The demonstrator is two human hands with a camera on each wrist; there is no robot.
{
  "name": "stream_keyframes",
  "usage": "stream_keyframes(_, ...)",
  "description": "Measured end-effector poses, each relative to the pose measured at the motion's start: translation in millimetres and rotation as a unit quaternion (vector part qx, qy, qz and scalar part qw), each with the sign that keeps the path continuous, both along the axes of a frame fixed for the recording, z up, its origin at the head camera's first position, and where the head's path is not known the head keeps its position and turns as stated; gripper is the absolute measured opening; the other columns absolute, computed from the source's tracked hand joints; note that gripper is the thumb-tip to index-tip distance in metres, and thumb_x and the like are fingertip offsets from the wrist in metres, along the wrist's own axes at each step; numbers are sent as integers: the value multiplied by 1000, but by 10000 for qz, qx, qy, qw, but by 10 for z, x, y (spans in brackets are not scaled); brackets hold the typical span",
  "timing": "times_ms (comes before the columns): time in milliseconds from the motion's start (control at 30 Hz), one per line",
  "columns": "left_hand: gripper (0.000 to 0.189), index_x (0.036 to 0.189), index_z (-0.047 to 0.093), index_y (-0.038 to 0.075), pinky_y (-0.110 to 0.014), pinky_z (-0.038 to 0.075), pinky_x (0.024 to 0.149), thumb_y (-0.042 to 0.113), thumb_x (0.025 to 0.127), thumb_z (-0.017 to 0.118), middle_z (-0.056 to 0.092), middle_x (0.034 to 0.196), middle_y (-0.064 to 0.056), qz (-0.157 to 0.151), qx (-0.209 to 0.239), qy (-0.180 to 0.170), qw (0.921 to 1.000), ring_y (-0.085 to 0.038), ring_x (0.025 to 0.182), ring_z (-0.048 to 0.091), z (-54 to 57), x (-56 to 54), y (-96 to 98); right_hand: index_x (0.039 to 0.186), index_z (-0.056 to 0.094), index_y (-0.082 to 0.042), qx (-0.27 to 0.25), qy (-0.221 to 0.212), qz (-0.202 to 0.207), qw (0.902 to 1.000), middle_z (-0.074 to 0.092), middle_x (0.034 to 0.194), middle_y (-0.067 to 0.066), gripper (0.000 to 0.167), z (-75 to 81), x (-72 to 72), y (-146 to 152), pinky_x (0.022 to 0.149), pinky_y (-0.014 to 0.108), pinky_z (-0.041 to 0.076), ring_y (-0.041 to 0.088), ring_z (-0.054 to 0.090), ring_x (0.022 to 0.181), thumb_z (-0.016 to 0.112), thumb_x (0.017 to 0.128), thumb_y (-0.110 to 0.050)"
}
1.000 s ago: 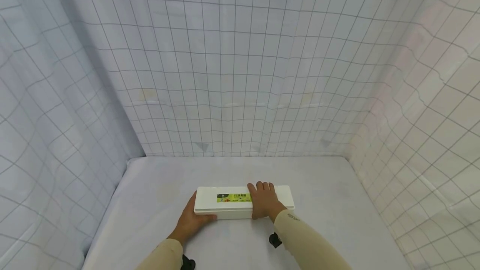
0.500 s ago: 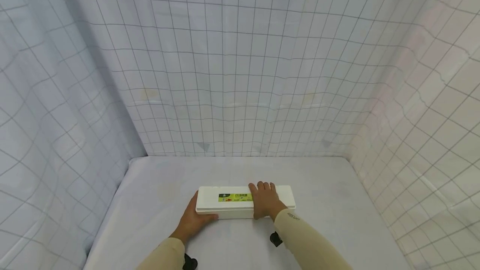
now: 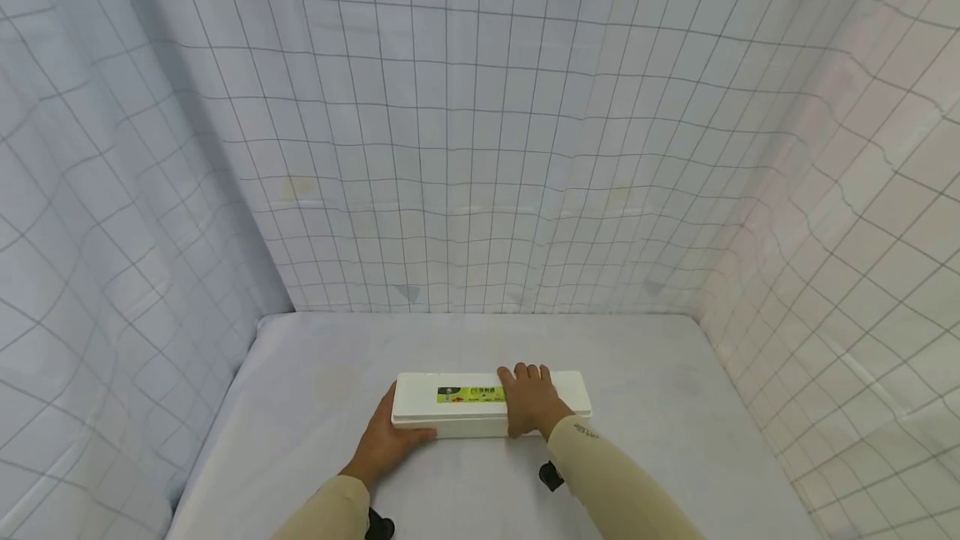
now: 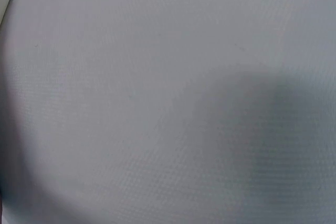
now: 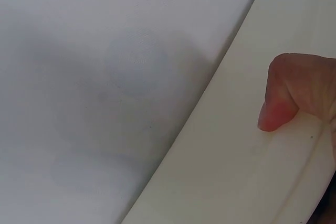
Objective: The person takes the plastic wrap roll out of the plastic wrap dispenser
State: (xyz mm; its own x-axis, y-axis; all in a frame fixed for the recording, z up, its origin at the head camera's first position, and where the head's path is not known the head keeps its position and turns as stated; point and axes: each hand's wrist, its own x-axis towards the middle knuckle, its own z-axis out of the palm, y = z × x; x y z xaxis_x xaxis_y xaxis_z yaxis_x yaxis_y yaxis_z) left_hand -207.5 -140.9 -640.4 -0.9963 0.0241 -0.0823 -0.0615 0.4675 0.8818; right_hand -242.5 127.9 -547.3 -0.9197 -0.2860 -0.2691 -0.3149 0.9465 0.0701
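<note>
Hardly anything has moved since a second ago. The box [image 3: 472, 413] sits on the table [image 3: 645, 448], low in the middle of the frame. My left hand [image 3: 385, 440] holds its left end. My right hand [image 3: 529, 403] grips it over the top, beside the label [image 3: 467, 395].

smooth plastic box [image 3: 416, 397], matt cloth [image 3: 675, 407]

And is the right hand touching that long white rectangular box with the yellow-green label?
Touching: the right wrist view shows the right hand with its thumb bent against the long white box.
</note>
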Motion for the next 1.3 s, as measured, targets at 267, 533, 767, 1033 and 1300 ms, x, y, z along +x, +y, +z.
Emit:
stream_keyframes(267, 118, 158, 31, 19, -61, 32, 121, 41, 63, 97, 50, 155, -10, -5, 36, 340, 9994, -37, 146, 43, -6, 7, 3, 147, 45, -18, -77, -197, 19, 9998, 57, 135, 12, 87, 77, -26, 16, 118, 53, 38, 34, 53, 129, 85, 70, -31)
stream_keyframes(533, 118, 158, 34, 17, -61, 31, 122, 30, 60, 100, 52, 153, -11, 1, 283, 293, 9992, -36, 145, 45, -38, -2, -21, 145, 47, -16, -292, -372, -65, 9989, 58, 129, 11, 84, 140, -26, 9, 116, 55, 40, 33, 54, 124, 83, 70, -26)
stream_keyframes(767, 122, 160, 29, 21, -60, 27, 124, 31, 61, 99, 46, 158, -7, -152, 439, 255, 9986, -34, 148, 40, -16, -22, -30, 148, 45, -16, -582, -456, -77, 9972, 57, 134, 11, 88, 129, -35, 21, 117, 56, 37, 33, 54, 124, 83, 70, -24)
stream_keyframes(1033, 123, 159, 33, 23, -59, 29, 123, 31, 57, 101, 51, 154, -5, -149, 637, 317, 9974, -33, 145, 44, -63, -43, -1, 154, 40, -19, -846, -366, 161, 9956, 57, 136, 11, 98, 84, -41, 158, 117, 56, 37, 33, 52, 126, 85, 68, -26)
stream_keyframes(1300, 123, 159, 32, 24, -61, 28, 123, 35, 58, 101, 48, 156, -5, -32, 461, 174, 9988, -33, 147, 42, -33, -20, -48, 158, 36, -28, -1190, -102, 487, 9916, 57, 137, 9, 100, 34, -24, 220, 116, 56, 37, 34, 52, 127, 84, 70, -28)
